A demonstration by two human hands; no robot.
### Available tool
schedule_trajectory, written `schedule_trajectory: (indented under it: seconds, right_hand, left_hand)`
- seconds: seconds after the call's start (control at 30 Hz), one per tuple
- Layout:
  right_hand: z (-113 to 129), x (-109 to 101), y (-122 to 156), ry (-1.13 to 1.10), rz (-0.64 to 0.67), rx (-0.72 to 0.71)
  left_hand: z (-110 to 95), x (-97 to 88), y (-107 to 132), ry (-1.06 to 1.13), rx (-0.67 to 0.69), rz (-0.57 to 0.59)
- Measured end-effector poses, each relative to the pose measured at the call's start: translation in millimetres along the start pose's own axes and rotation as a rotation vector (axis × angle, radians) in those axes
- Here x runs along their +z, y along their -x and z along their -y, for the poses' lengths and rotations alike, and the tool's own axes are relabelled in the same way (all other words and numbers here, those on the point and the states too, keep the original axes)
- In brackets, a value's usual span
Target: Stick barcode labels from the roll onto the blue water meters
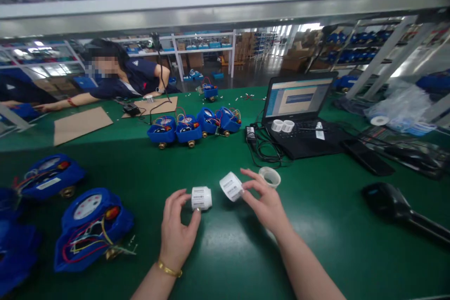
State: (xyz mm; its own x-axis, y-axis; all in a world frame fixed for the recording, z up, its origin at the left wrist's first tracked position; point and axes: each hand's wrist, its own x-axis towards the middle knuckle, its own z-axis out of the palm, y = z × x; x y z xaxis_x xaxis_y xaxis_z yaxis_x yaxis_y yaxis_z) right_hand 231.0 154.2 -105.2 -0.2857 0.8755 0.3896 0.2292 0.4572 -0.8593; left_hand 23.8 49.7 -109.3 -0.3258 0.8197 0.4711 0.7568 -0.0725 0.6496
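Observation:
My left hand [179,225] grips a small white roll of barcode labels [201,198] between thumb and fingers, low over the green table. A second roll of barcode labels [231,187], tilted, is pinched at its right side by my right hand [263,199]. The two rolls are close together but apart, their printed sides facing me. Just behind my right hand a roll of clear tape [270,177] lies on the table.
A laptop [298,103] with two white rolls [283,125] on it stands at back right. A barcode scanner [390,201] lies at right. Blue meters with exposed wires [93,229] sit at left; several more [190,129] stand mid-table. A co-worker [130,72] leans across the far side. A shelf [225,7] spans overhead.

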Motion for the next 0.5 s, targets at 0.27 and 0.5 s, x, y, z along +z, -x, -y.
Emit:
schedule_trajectory:
  seconds: [0.27,0.5]
  right_hand:
    - [45.8,38.7,22.7,-0.668,0.075,0.284]
    - [58.8,48.3,27.7,-0.616,0.185,0.317]
  left_hand:
    - [-44.6,-1.7,8.3,0.445,-0.098,0.054]
    - [-49.3,-10.8,3.8,0.594,-0.225,0.084]
